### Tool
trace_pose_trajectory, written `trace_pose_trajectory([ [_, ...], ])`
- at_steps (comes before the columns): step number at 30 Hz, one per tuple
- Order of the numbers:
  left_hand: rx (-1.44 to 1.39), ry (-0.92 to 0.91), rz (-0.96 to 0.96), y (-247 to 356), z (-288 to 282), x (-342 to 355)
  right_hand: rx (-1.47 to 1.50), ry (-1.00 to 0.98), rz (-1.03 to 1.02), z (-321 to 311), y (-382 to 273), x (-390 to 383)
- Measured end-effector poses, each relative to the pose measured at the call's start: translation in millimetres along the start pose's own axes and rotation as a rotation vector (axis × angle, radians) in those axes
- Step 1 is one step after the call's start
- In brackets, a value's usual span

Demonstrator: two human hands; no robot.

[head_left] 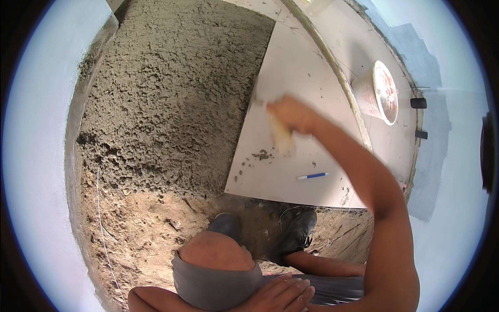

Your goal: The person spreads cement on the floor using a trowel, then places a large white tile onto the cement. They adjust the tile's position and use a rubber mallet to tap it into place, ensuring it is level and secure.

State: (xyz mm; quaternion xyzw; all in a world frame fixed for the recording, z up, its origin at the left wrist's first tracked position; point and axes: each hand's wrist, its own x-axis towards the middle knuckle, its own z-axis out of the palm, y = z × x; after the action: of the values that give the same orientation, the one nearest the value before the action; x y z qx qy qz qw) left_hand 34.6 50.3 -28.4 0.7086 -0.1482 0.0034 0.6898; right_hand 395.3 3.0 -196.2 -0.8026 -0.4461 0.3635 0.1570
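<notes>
My right hand (pixel 293 115), smeared by motion, is raised over the large pale tiles (pixel 296 67). Its fingers are closed round a pale yellowish thing (pixel 281 138), too blurred to name. Below it, crumbs of mortar (pixel 263 154) lie scattered on the tile, and a blue and white pen (pixel 313 176) rests nearer to me. My left hand (pixel 283 294) lies flat across my lap, fingers stretched out and holding nothing. Left of the tile edge spreads a bed of rough grey mortar (pixel 171 93).
A white bucket (pixel 368 96) stands tilted in view on the tiles at the right. A long wooden strip (pixel 332 60) runs over the tiles. Bare earth (pixel 150 223) with a thin white string (pixel 101 218) lies in front. Pale walls (pixel 39 130) rise on both sides.
</notes>
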Motion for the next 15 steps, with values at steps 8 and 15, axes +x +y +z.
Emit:
trace_pose_trajectory([
  [8,-0.301,-0.087,-0.478,20,-12,2,0.905,0.146,0.572,-21,-76,-85],
  [15,0.015,-0.357,-0.693,94,-176,16,0.197,0.368,0.215,-88,-41,20],
])
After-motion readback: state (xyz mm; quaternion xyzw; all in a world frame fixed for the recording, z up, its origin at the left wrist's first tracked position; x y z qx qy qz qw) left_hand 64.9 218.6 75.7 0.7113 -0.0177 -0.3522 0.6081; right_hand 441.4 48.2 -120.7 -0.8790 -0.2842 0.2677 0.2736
